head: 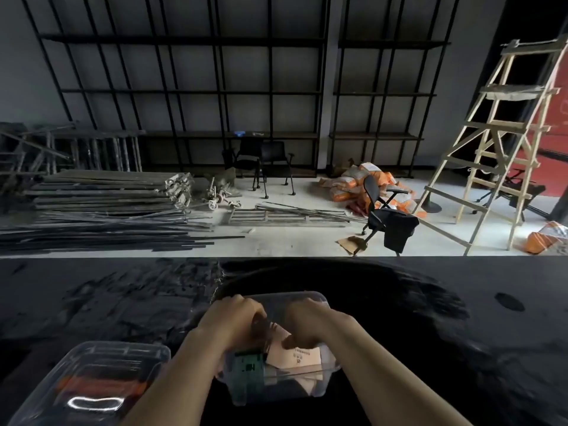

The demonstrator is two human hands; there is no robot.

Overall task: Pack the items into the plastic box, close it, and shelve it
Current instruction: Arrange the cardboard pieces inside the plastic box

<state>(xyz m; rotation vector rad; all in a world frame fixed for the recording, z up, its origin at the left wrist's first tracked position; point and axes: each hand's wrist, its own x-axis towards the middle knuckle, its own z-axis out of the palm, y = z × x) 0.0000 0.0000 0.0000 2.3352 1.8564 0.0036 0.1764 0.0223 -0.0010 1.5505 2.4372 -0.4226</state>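
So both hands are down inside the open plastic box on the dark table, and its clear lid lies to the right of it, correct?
Not quite. The head view shows both the left hand and right hand in the open plastic box on the dark table, but the clear lid lies to its left.

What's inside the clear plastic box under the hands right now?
In the plastic box: a green item at its near left and a tan paper packet beside it. Left hand and right hand reach in, covering whatever lies deeper.
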